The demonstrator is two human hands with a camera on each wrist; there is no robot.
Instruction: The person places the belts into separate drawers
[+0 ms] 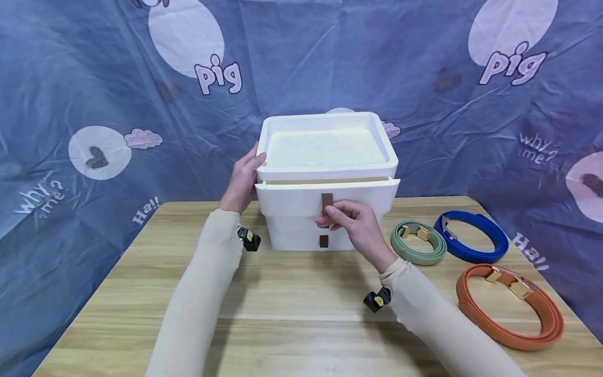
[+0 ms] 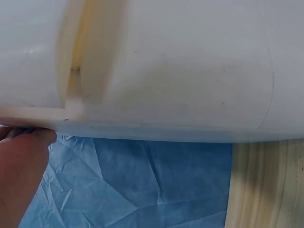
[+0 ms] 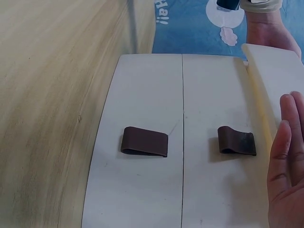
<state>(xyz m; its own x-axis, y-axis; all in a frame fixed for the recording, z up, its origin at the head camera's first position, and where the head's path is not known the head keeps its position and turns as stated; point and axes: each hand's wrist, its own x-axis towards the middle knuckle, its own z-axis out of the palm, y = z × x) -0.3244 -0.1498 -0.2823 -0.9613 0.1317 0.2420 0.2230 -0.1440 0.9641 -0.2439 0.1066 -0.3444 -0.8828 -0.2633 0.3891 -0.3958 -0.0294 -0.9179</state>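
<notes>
A white drawer box (image 1: 330, 172) with a shallow tray top stands on the table, its top drawer (image 1: 292, 198) pulled slightly out. My left hand (image 1: 242, 178) holds the box's upper left side, thumb over the rim; the other fingers are mostly hidden. With thumb and fingertips, my right hand (image 1: 353, 222) pinches the brown pull tab (image 1: 327, 199) on the top drawer. Lower on the front, the right wrist view shows a middle tab (image 3: 236, 141) and a bottom tab (image 3: 145, 141). In the left wrist view, the drawer gap (image 2: 76, 71) appears beside my fingers.
On the table (image 1: 292, 293), right of the box, lie a coiled green belt (image 1: 416, 256), a blue belt (image 1: 476, 256) and an orange belt (image 1: 511, 337) with gold-coloured buckle parts. A blue printed cloth (image 1: 292, 57) hangs close behind the box.
</notes>
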